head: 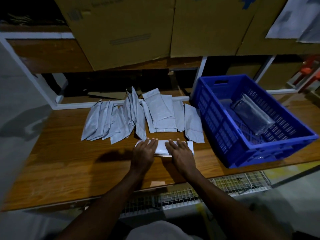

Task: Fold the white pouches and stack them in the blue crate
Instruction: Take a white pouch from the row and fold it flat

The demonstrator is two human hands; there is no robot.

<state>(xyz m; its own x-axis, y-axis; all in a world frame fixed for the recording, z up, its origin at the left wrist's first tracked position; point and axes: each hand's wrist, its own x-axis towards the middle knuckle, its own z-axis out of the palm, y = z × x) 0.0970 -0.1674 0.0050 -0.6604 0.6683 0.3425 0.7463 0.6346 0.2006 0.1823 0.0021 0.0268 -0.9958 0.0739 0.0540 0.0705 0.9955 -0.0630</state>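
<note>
Folded white pouch [162,147]: on wooden table [69,161], pressed flat under left hand [144,151] and right hand [180,152], fingers straight. Unfolded pouches [138,116] fanned behind. Blue crate [225,135], right, holds stacked pouches [252,115]. Cardboard [138,32] writing illegible.

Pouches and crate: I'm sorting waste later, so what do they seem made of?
Pouches: apparently thin plastic film, matte grey-white, judging by creases and a faint sheen. Crate: rigid moulded plastic, glossy blue, with slotted walls and a handle cutout.
</note>
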